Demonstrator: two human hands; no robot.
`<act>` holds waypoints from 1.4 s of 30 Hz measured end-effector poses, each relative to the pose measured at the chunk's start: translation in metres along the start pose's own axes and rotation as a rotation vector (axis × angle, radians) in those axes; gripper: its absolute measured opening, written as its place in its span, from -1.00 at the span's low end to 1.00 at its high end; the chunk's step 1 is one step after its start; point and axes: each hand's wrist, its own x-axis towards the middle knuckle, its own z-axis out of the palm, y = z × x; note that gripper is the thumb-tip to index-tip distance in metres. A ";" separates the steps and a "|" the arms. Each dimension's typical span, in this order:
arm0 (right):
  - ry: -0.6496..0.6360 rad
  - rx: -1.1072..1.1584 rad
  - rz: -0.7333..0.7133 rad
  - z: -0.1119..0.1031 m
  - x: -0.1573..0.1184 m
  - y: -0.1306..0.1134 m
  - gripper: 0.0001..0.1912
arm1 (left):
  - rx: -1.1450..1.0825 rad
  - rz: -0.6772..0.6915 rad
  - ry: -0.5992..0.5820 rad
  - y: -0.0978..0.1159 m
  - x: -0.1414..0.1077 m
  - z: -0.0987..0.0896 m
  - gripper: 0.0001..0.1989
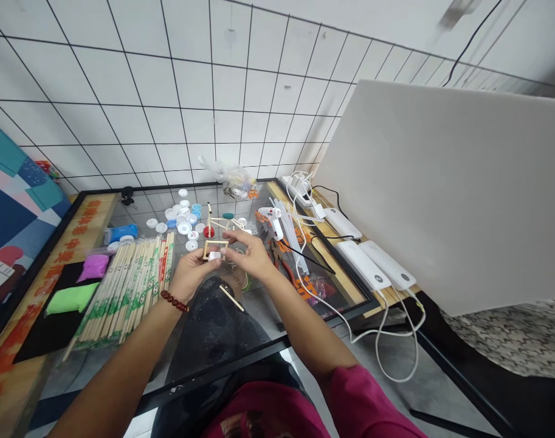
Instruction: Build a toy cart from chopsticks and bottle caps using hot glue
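Note:
My left hand (191,275), wearing a dark red bead bracelet (174,302), pinches the left side of a small frame of wooden sticks (217,243). The right side of that frame is between the fingers of my right hand (250,254). At the bottom of the frame, by both thumbs, is a small white piece (214,256); how it is fixed cannot be made out. Just behind stands another stick structure (209,214) with a red cap (208,232) and a dark green oval piece (228,216). One loose stick (231,298) lies on the glass tabletop, nearer my body.
Wrapped chopsticks (126,286) lie left, beside green (72,298) and purple (93,267) packets. Bottle caps (184,227) are scattered behind. To the right are a white glue gun (273,220), pliers (284,264), white cables (372,333) and power banks (363,263). A large white panel (432,182) rises there.

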 end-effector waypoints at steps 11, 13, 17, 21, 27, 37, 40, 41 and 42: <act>-0.012 0.126 -0.046 0.005 0.000 0.005 -0.55 | -0.121 -0.004 0.009 -0.001 0.001 0.000 -0.50; -0.004 0.060 -0.073 0.004 -0.001 0.003 -0.61 | -0.133 -0.009 0.014 -0.001 0.001 0.000 -0.50; -0.005 0.005 -0.083 0.004 -0.001 0.003 -0.63 | -0.132 -0.015 0.003 0.000 0.000 -0.001 -0.49; -0.013 0.000 -0.084 0.006 -0.002 0.004 -0.60 | -0.149 -0.021 -0.016 0.000 0.000 0.000 -0.50; -0.007 0.113 -0.057 0.012 -0.003 0.008 -0.41 | -0.211 -0.059 0.005 0.000 0.001 0.001 -0.53; 0.039 0.268 0.190 0.023 0.000 0.020 -0.80 | -0.421 -0.080 0.004 -0.001 0.006 -0.004 -0.68; 0.036 0.349 0.239 0.024 0.000 0.017 -0.80 | -0.484 -0.099 -0.006 0.000 0.006 -0.006 -0.69; 0.033 0.355 0.243 0.024 0.000 0.016 -0.79 | -0.491 -0.098 -0.012 0.000 0.006 -0.006 -0.70; 0.030 0.357 0.243 0.024 0.000 0.014 -0.78 | -0.487 -0.092 -0.016 -0.001 0.006 -0.006 -0.68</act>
